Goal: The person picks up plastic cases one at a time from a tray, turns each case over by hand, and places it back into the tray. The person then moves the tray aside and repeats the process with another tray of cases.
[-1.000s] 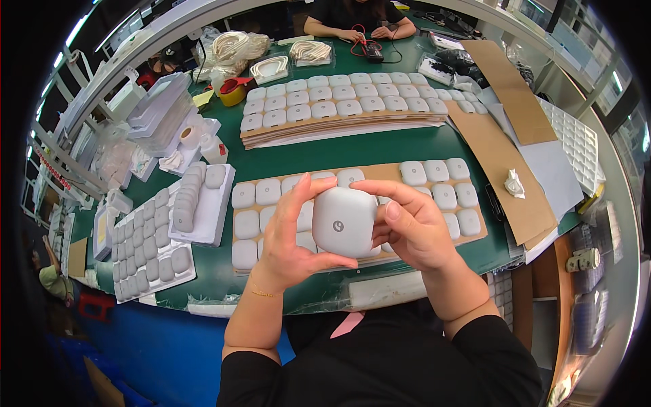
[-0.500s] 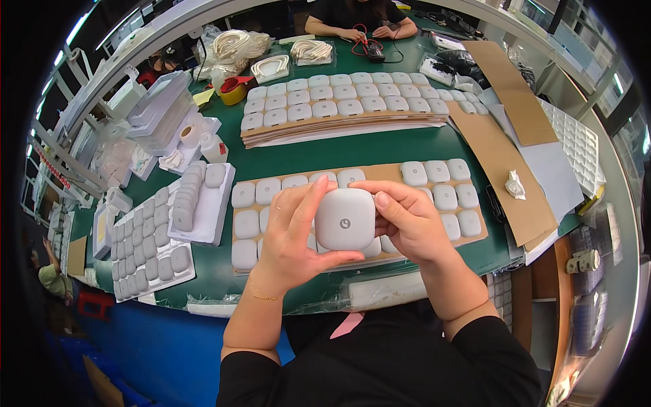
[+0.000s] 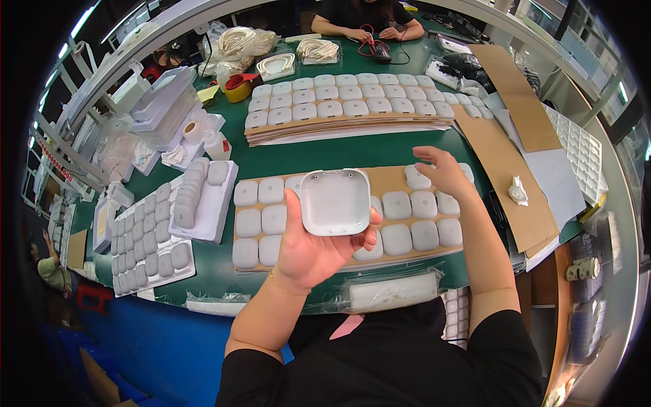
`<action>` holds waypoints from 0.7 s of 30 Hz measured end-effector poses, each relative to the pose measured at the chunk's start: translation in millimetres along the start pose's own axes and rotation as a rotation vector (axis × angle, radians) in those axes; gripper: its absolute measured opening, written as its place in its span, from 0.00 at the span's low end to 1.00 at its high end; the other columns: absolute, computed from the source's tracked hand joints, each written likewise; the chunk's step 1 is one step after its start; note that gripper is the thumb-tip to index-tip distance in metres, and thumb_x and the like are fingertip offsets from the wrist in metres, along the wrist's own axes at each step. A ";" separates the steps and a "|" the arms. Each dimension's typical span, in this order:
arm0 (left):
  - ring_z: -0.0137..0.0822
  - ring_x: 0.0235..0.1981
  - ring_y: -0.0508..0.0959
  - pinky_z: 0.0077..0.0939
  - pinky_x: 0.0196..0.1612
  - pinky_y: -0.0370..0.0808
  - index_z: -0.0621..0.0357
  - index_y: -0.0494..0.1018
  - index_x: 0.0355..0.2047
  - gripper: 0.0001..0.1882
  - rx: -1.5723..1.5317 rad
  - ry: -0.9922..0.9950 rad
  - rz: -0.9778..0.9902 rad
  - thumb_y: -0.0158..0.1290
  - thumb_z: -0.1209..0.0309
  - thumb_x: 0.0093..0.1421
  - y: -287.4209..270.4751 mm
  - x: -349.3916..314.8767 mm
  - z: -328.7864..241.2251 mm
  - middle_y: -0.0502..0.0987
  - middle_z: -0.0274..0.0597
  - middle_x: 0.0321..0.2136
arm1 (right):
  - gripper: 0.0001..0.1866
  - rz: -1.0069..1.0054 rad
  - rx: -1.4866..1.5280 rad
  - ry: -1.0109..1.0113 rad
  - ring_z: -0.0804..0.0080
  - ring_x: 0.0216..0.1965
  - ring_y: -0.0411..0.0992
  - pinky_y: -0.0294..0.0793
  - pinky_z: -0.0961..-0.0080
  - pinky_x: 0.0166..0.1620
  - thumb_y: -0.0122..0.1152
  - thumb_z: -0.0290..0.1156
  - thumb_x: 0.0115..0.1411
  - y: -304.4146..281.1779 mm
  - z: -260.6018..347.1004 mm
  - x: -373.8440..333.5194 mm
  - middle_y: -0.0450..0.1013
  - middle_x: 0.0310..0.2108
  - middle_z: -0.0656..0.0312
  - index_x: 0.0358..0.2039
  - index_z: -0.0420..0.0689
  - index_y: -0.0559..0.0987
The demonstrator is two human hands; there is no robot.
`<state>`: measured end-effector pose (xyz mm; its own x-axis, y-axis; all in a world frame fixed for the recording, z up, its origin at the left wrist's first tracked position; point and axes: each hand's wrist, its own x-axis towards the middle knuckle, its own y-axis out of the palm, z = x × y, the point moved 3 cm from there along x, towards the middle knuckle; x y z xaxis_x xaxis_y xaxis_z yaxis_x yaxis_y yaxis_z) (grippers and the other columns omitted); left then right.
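My left hand grips a white square plastic shell with rounded corners. Its hollow inner side faces me, and small round posts show near its top edge. My right hand is stretched out over the far right of a cardboard sheet, its thumb and fingers apart. Just beside those fingers lies a light grey rounded-square housing; whether they touch it I cannot tell. Rows of similar housings cover the sheet, partly hidden behind the held shell.
Stacked cardboard sheets bearing more housings stand farther back. Foam trays with housings lie left, near a tape roll. Crumpled paper rests on cardboard at right. Across the table, a person's hands are near a meter.
The shell has been turned over from its outer face to its hollow side. My right hand has let go of it and moved away to the right, over the housings.
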<state>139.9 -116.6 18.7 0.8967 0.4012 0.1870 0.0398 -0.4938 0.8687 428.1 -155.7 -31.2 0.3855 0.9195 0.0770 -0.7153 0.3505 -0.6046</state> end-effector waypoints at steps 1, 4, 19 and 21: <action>0.45 0.34 0.74 0.39 0.39 0.68 0.51 0.54 0.61 0.45 0.002 0.002 -0.003 0.25 0.30 0.56 0.5 1.1 0.4 0.73 0.54 0.40 | 0.24 0.083 -0.246 0.002 0.62 0.50 0.70 0.69 0.71 0.51 0.58 0.31 0.54 -0.1 -7.5 2.7 0.70 0.50 0.53 0.53 0.43 0.70; 0.45 0.35 0.74 0.39 0.40 0.67 0.51 0.53 0.61 0.44 0.034 -0.011 0.005 0.25 0.31 0.57 2.8 7.7 4.0 0.73 0.53 0.41 | 0.29 0.237 -0.458 -0.096 0.58 0.56 0.64 0.61 0.59 0.58 0.62 0.35 0.50 -1.2 -47.6 8.8 0.66 0.55 0.56 0.55 0.48 0.69; 0.43 0.38 0.72 0.36 0.43 0.67 0.50 0.54 0.61 0.39 0.221 -0.030 0.029 0.28 0.36 0.60 -9.2 50.0 14.3 0.72 0.51 0.44 | 0.34 0.266 -0.628 -0.084 0.62 0.55 0.64 0.52 0.53 0.62 0.67 0.37 0.45 2.1 -39.9 11.5 0.67 0.53 0.58 0.54 0.49 0.69; 0.40 0.41 0.72 0.33 0.45 0.67 0.52 0.58 0.59 0.36 0.995 0.187 -0.089 0.42 0.41 0.60 -30.6 73.2 12.1 0.71 0.52 0.45 | 0.31 0.229 -0.528 -0.097 0.61 0.52 0.66 0.59 0.58 0.59 0.66 0.35 0.45 -2.1 -36.0 8.3 0.67 0.52 0.57 0.53 0.47 0.70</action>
<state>209.7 -81.4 0.3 0.7928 0.5398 0.2832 0.5282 -0.8402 0.1228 453.8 -155.2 -57.8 0.1821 0.9822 -0.0451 -0.3772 0.0275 -0.9257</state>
